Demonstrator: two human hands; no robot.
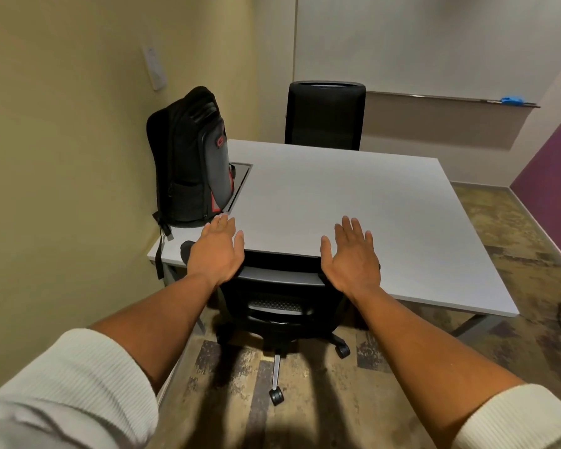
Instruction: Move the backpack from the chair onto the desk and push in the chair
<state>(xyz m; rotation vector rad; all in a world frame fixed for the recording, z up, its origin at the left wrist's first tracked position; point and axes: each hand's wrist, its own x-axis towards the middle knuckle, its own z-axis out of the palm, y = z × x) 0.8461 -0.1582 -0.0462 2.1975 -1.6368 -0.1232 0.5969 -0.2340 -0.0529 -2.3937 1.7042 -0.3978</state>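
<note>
pale grey laminate covers the worktop (353,202), the biggest thing in view, and most of it lies bare. the black backpack (188,157) with red trim stands upright on its far left corner against the yellow wall, its base just beside a recessed cable hatch (240,186) and one strap (161,251) dangling over the worktop's edge. the backpack step looks done. the black chair (279,296) sits under the near edge, its backrest top touching or nearly touching the worktop, so the push looks finished or close to it. a second chair (324,115) stands at the far side.

what could go wrong: the backpack is tall, narrow and near the edge, so a hard shove of the chair into the worktop could jolt it and tip it over or off the left side. the hanging strap could snag on the chair's armrest (187,249), which pokes up just below it. a caster (276,395) might catch on the patterned carpet and skew the chair.

the left hand (219,251) is spread flat, palm down, fingers loosely apart, holding nothing; it hovers over the chair's left shoulder and the worktop edge, near the backpack's base but apart from it. the right hand (350,259) is likewise wide and empty, over the backrest's right corner. whether either palm touches the chair i cannot tell.
</note>
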